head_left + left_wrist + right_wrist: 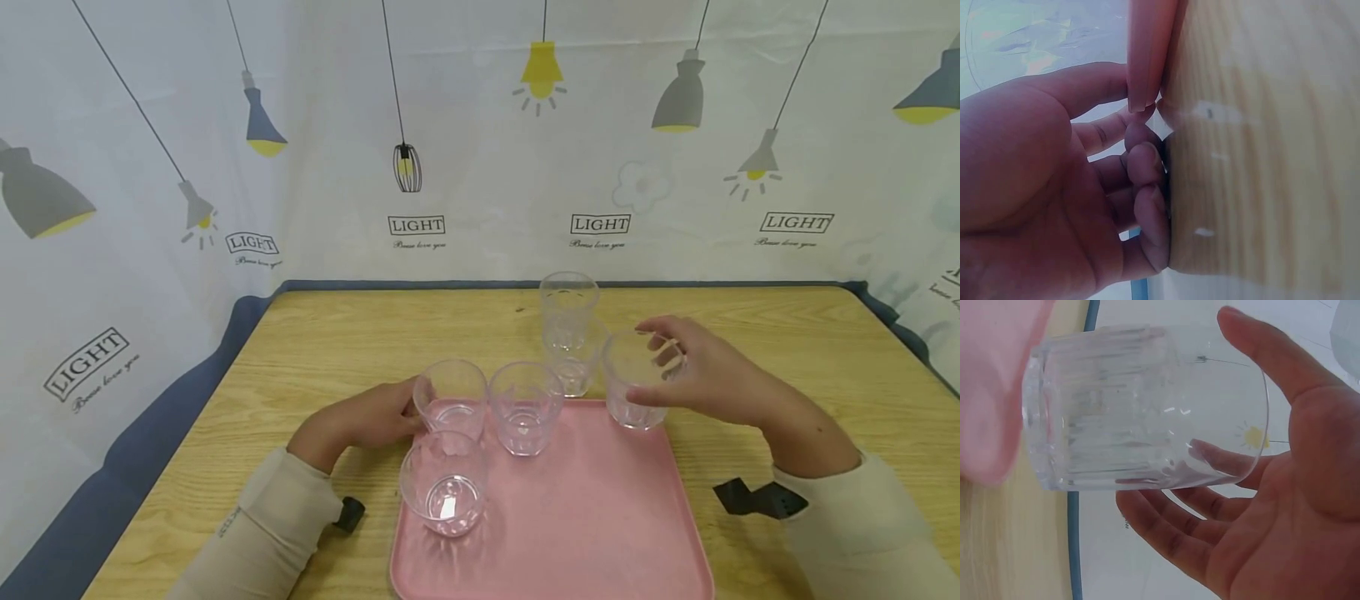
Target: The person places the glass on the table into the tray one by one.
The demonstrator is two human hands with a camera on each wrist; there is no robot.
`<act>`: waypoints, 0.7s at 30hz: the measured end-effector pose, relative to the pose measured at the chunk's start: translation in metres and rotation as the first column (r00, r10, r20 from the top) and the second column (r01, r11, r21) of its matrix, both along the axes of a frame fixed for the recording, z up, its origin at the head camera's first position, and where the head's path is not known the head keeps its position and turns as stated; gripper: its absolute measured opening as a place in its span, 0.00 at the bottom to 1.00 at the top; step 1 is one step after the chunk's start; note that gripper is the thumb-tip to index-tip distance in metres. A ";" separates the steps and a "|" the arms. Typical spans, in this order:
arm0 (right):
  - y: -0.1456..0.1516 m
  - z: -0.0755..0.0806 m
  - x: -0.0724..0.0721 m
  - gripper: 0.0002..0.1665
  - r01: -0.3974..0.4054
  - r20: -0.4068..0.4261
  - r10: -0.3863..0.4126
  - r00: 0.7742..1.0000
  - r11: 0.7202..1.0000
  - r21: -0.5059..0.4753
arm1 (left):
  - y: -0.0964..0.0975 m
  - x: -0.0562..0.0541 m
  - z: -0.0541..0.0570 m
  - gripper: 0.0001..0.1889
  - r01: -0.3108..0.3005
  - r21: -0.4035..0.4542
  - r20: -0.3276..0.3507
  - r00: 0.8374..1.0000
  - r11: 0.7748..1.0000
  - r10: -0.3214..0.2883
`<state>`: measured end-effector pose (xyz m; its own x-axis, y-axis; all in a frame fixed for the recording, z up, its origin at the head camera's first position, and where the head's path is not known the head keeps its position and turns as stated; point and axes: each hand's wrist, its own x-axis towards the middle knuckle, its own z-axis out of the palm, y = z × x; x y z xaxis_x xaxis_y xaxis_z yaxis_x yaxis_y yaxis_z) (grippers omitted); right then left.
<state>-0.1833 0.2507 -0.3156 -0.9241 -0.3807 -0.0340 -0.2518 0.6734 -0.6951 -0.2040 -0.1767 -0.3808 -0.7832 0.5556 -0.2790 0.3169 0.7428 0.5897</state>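
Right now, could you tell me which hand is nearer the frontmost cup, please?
Left hand: at the tray, just beyond and left of the frontmost cup; the right hand is across the tray, around another cup.

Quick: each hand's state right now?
Left hand: pinching the edge of the pink tray.
Right hand: fingers curled around a clear cup; grip firmness unclear.

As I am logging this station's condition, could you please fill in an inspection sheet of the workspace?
Surface: wood-grain table, with a pink tray on it.
Job's things: three clear cups on the tray, two more cups behind it.
Clutter: nothing seen.
Left hand: grips the tray's edge.
Right hand: fingers around a sixth cup at the tray's far right corner; whether its base touches is unclear.
Cables: nothing seen.
Surroundings: white backdrop printed with lamps and lettering.
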 end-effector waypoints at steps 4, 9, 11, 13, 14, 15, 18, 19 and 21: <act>-0.003 0.003 0.005 0.50 -0.041 0.003 0.041 0.999 0.999 -0.030 | 0.000 0.000 0.001 0.10 -0.002 -0.001 -0.001 1.000 1.000 0.002; -0.007 0.005 0.011 0.50 -0.086 0.030 0.088 0.996 0.995 -0.054 | 0.001 0.000 0.001 0.10 -0.004 0.002 0.006 1.000 1.000 0.004; -0.008 0.006 0.013 0.50 -0.112 0.040 0.115 0.993 0.992 -0.065 | 0.000 0.000 0.001 0.09 -0.005 0.000 0.007 1.000 1.000 0.005; -0.010 0.006 0.014 0.48 -0.143 0.047 0.147 0.988 0.986 -0.081 | 0.000 0.000 0.001 0.09 -0.004 -0.001 0.007 1.000 1.000 0.004; -0.012 0.005 0.015 0.48 -0.156 0.052 0.161 0.986 0.984 -0.089 | 0.000 0.000 0.000 0.09 -0.004 0.000 0.008 1.000 1.000 0.004; -0.013 0.005 0.016 0.48 -0.167 0.057 0.173 0.983 0.981 -0.099 | 0.000 0.000 0.000 0.09 -0.003 0.000 0.007 1.000 1.000 0.003; -0.018 0.004 0.019 0.48 -0.199 0.072 0.210 0.975 0.972 -0.127 | 0.000 0.000 0.000 0.09 -0.001 0.000 0.007 1.000 1.000 0.001; -0.019 0.003 0.021 0.49 -0.205 0.077 0.216 0.973 0.970 -0.132 | 0.000 0.000 0.000 0.09 -0.001 0.002 0.011 1.000 1.000 0.001; -0.022 0.003 0.023 0.50 -0.222 0.078 0.234 0.969 0.965 -0.137 | 0.000 0.000 0.000 0.09 -0.001 0.005 0.013 1.000 1.000 0.001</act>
